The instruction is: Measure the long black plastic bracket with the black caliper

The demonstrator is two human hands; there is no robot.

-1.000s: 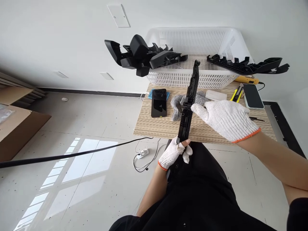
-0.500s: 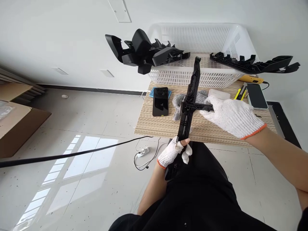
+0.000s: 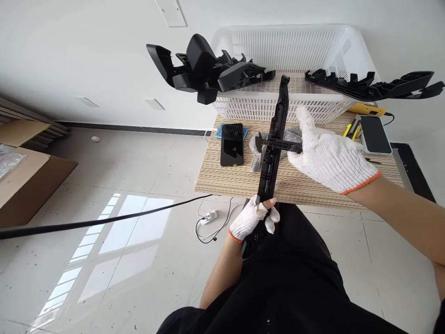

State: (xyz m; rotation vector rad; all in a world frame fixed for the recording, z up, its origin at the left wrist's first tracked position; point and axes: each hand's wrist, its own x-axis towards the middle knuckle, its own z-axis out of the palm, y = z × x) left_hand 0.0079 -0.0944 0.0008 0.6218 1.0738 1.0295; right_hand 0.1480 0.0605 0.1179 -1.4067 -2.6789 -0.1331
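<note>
Head view: compared with the frame half a second ago, the black caliper (image 3: 288, 146) has shifted to the left, so that its jaw end now projects past the left edge of the black strip (image 3: 274, 123), and the thumb of the right hand (image 3: 332, 157) is raised clear of the tool. The right hand retains the caliper's right end in its curled fingers; the left hand (image 3: 247, 221) remains clamped around the strip's lower portion, thumb on top. The strip is rigid, long and narrow, ribbed along its length and hooked at its upper tip; it is held aslant in front of the table (image 3: 212, 183). The caliper lies crosswise over it and bears fine graduation marks. Both gloves are white knit with orange cuffs. The tabletop has a striped wood-tone finish. Strip and caliper partly obscure a crumpled grey cloth (image 3: 256, 160). Left of the cloth lies a glossy black phone (image 3: 232, 144); at right lie a yellow utility knife (image 3: 352, 128) and a second phone (image 3: 375, 134). Behind, black moulded parts (image 3: 200, 58) overhang the slotted white basket (image 3: 239, 107).
</note>
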